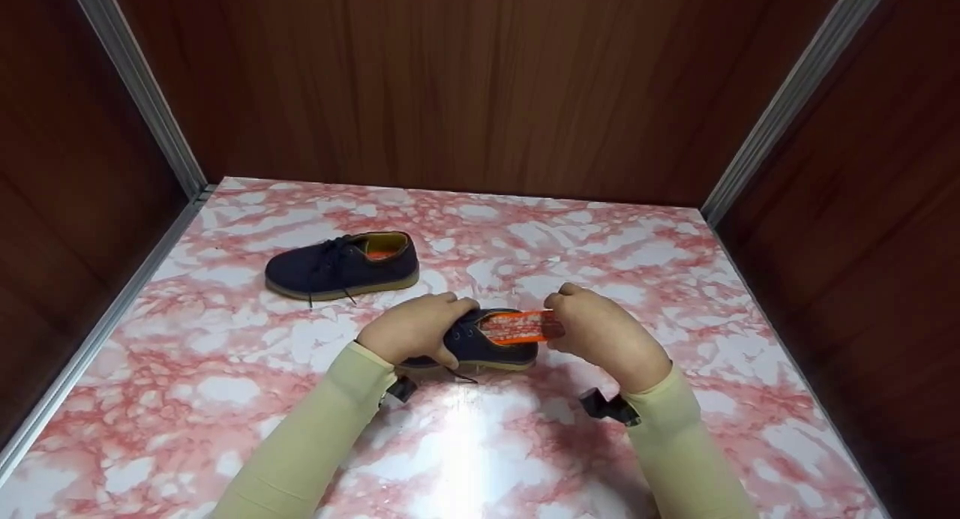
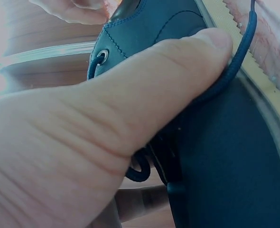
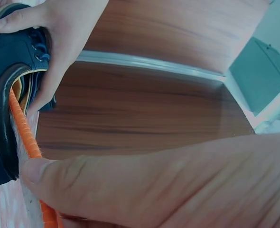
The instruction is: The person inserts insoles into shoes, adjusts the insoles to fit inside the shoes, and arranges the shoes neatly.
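A dark navy lace-up shoe [image 1: 471,346] with a tan sole stands on the marbled surface, its toe toward the left. My left hand [image 1: 416,328] grips it across the laces, thumb on the near side and fingers over the far side. In the left wrist view the thumb presses on the shoe's upper [image 2: 225,156], beside a loose lace [image 2: 244,42]. My right hand [image 1: 600,335] pinches the end of an orange-edged insole [image 1: 521,326]. The insole's other end lies inside the shoe opening, as the right wrist view shows at its orange edge [image 3: 26,130].
A second navy shoe [image 1: 341,268] stands farther back on the left, something orange visible inside it. Dark wood panels [image 1: 465,84] rise at the back and both sides, with metal strips [image 1: 795,91] at the corners. The surface [image 1: 225,391] has a red and white marble pattern.
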Action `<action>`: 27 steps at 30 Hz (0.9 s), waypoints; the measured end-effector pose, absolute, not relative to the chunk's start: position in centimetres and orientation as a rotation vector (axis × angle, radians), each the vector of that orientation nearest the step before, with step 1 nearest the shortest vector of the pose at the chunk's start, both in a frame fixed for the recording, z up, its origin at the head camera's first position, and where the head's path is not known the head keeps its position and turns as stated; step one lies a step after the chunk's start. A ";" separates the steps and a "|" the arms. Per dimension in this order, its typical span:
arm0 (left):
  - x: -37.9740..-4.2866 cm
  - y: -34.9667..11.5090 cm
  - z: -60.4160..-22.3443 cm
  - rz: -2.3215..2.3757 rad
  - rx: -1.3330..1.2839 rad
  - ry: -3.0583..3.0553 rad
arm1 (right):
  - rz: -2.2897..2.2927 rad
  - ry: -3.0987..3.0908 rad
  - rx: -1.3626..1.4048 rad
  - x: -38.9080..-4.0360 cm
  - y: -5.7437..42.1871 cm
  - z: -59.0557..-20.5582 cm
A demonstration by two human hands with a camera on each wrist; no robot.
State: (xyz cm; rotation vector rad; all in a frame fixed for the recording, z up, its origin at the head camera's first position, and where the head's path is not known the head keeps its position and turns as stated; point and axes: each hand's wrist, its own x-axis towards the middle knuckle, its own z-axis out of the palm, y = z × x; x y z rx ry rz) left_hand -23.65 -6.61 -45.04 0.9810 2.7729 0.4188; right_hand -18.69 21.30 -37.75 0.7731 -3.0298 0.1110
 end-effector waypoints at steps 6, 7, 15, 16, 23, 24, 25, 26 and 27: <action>-23.6 -6.6 -44.9 0.409 0.980 2.775 | 0.122 -3.009 0.794 -18.7 21.3 -37.9; -23.6 -6.6 -44.9 0.409 0.977 2.775 | 0.118 -2.998 0.802 -18.7 21.3 -37.9; -23.6 -6.6 -44.9 0.409 0.960 2.771 | 0.084 -2.932 0.843 -18.7 21.1 -38.2; -23.6 -6.6 -45.0 0.407 0.960 2.771 | 0.084 -2.927 0.846 -18.7 21.1 -38.2; -23.7 -6.7 -45.0 0.417 0.972 2.771 | 0.086 -2.932 0.854 -18.8 20.9 -38.2; -23.7 -6.7 -45.0 0.416 0.972 2.770 | 0.089 -2.937 0.853 -18.8 20.9 -38.2; -23.7 -6.7 -45.0 0.414 0.972 2.770 | 0.094 -2.943 0.850 -18.8 20.9 -38.2; -23.7 -6.7 -45.0 0.413 0.971 2.770 | 0.097 -2.948 0.847 -18.8 20.9 -38.2; -23.7 -6.7 -45.0 0.413 0.970 2.769 | 0.097 -2.950 0.845 -18.8 20.9 -38.2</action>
